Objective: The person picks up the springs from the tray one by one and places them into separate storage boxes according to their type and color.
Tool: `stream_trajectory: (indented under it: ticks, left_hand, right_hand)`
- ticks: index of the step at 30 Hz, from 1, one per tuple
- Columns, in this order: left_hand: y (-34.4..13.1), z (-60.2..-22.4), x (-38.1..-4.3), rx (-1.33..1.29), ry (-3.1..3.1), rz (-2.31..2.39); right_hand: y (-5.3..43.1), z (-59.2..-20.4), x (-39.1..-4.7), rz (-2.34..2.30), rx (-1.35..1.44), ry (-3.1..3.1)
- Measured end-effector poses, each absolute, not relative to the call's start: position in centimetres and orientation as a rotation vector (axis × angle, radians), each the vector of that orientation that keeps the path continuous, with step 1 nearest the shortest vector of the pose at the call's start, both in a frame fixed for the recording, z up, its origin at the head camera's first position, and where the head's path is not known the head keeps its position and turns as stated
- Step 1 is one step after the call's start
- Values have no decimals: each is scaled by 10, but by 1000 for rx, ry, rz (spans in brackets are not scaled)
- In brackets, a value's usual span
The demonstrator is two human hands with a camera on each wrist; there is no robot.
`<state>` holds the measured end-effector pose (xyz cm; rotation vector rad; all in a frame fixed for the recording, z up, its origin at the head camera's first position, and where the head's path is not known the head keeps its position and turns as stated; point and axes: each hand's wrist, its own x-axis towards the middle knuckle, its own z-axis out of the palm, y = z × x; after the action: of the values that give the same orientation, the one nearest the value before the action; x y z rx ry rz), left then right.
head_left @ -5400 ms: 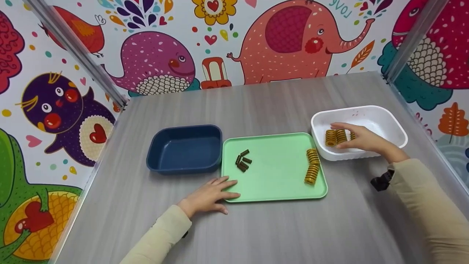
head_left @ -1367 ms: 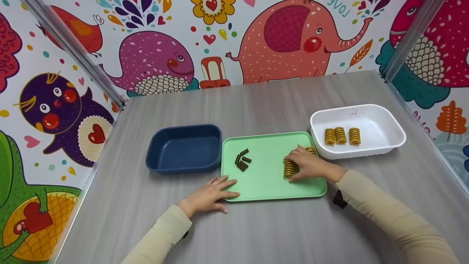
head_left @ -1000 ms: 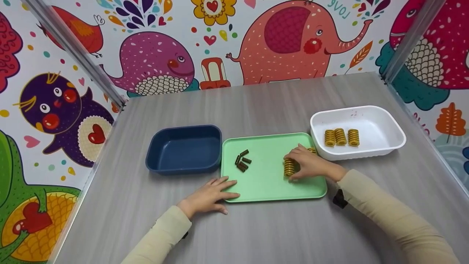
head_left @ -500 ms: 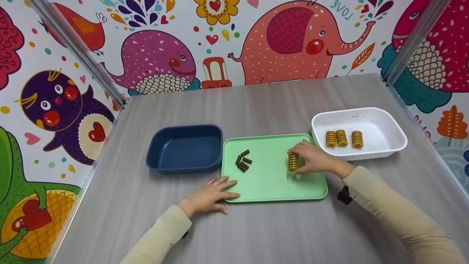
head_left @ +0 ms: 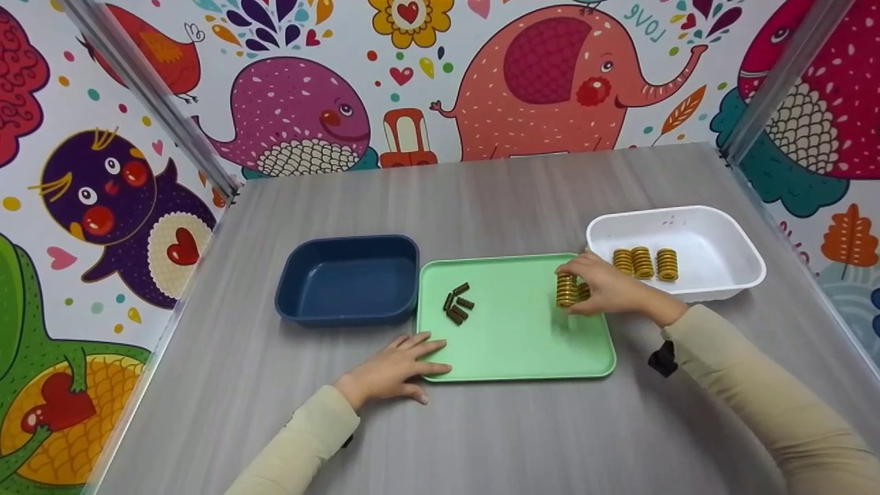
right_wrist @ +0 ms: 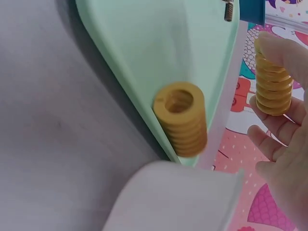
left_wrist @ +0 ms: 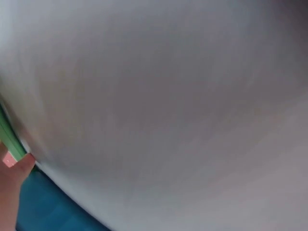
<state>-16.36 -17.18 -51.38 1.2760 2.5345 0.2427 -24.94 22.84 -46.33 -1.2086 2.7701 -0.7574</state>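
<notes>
In the head view, my right hand (head_left: 612, 285) pinches a yellow coil spring (head_left: 566, 290) between thumb and fingers, held upright over the right side of the green tray (head_left: 509, 337). The right wrist view shows that spring's coils in the grip, and a second yellow spring (right_wrist: 180, 120) lying by the tray's edge. My left hand (head_left: 392, 369) rests with spread fingers on the tray's front left corner. Several small dark springs (head_left: 465, 303) lie in a loose group on the tray's left part. Three yellow springs (head_left: 667, 265) stand inside the white bin (head_left: 722, 254).
A navy blue bin (head_left: 344, 282) stands against the tray's left side, with bare floor inside. The white bin adjoins the tray's right back corner. Behind the grey table (head_left: 481, 199) rises a wall with printed cartoon animals.
Earlier the right hand was in the white bin, where it let go of a yellow spring. It then took hold of another on the tray, lifting it rightward. The left hand stays put.
</notes>
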Motion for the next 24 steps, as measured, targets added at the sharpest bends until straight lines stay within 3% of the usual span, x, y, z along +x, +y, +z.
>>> stream_trajectory:
  ticks: [12,20,24]
  left_hand:
    - [-172,-510,-162,1289,2534,250]
    - [-171,-511,-161,1289,2540,246]
    - [-171,-511,-161,1288,2545,244]
  right_hand:
    - [251,-433,-263,-779,-1090,2832]
    - [278,-412,-271,-772,-739,2755]
    - [293,-407,-276,-746,-706,2763]
